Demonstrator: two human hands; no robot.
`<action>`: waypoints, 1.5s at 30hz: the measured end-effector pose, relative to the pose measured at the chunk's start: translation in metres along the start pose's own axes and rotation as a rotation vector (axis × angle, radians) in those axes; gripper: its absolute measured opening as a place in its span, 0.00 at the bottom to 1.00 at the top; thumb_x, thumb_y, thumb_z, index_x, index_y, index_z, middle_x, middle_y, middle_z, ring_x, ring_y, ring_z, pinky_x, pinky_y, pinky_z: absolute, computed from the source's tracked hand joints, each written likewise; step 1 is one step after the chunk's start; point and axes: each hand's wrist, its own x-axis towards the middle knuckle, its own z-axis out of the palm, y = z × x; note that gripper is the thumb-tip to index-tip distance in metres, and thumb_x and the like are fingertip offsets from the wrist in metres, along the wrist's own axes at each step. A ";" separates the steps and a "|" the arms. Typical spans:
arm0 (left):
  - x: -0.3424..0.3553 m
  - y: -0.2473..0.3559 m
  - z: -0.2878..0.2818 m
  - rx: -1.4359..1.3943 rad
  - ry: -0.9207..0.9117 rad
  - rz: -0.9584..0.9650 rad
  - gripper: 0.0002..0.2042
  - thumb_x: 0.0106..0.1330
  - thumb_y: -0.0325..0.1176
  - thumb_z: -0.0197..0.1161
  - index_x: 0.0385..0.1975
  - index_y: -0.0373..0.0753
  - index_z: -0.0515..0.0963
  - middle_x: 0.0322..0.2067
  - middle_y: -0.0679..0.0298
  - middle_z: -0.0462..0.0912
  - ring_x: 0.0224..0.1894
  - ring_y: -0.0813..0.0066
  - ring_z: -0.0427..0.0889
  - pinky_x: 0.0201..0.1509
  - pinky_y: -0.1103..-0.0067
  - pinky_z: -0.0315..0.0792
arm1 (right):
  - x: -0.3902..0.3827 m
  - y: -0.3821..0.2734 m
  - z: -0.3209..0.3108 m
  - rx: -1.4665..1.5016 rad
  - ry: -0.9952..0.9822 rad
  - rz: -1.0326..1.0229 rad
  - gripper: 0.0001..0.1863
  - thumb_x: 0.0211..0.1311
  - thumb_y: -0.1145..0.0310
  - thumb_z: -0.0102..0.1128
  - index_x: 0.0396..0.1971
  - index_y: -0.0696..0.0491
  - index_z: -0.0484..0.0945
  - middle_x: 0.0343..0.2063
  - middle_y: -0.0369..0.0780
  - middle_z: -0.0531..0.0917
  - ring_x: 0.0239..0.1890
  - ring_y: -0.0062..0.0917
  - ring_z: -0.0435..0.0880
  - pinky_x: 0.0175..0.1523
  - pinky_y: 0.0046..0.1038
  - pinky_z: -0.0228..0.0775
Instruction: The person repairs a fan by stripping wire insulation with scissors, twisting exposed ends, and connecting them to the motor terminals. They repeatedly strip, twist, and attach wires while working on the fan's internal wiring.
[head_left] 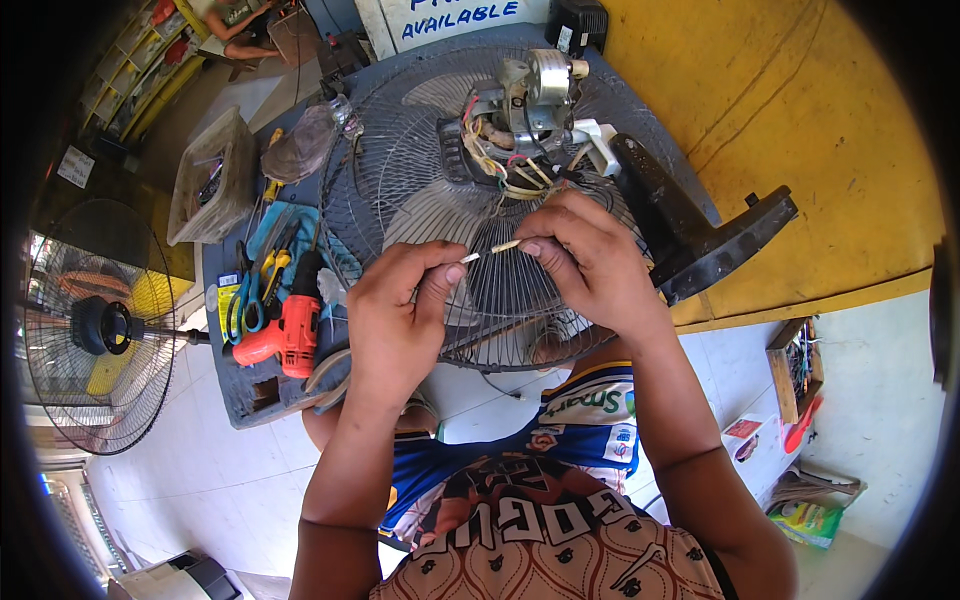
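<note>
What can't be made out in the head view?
Head view: end of the small pale piece, hidden by the left hand; too small to identify.
Head view: end of the thin yellowish piece, hidden by the right hand; too small to identify.
Head view: seated person, head cut off by the upper edge.

Between the hands [398, 305] I see open air above the grille [503, 300]; the motor [549, 80] blocks the way beyond, the stand [672, 208] to their right, the drill [298, 338] to their left.
</note>
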 end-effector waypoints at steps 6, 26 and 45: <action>0.003 0.006 -0.007 0.058 -0.025 -0.007 0.06 0.68 0.22 0.71 0.42 0.35 0.88 0.37 0.58 0.89 0.37 0.61 0.87 0.46 0.72 0.80 | -0.002 0.001 -0.001 0.005 -0.002 0.008 0.06 0.68 0.75 0.68 0.43 0.55 0.84 0.39 0.43 0.83 0.41 0.41 0.85 0.46 0.38 0.79; 0.003 -0.051 -0.066 0.529 0.274 0.057 0.15 0.67 0.28 0.71 0.53 0.37 0.84 0.53 0.53 0.84 0.58 0.52 0.81 0.64 0.62 0.73 | -0.006 0.008 0.001 0.021 0.070 -0.037 0.10 0.63 0.71 0.76 0.44 0.53 0.91 0.33 0.38 0.79 0.37 0.30 0.81 0.43 0.31 0.74; 0.014 -0.004 -0.027 0.199 -0.227 0.200 0.07 0.64 0.29 0.74 0.38 0.36 0.84 0.32 0.58 0.84 0.36 0.54 0.83 0.41 0.63 0.77 | -0.004 0.006 -0.005 0.084 0.096 0.094 0.08 0.60 0.71 0.77 0.39 0.54 0.90 0.32 0.38 0.81 0.36 0.29 0.83 0.42 0.31 0.75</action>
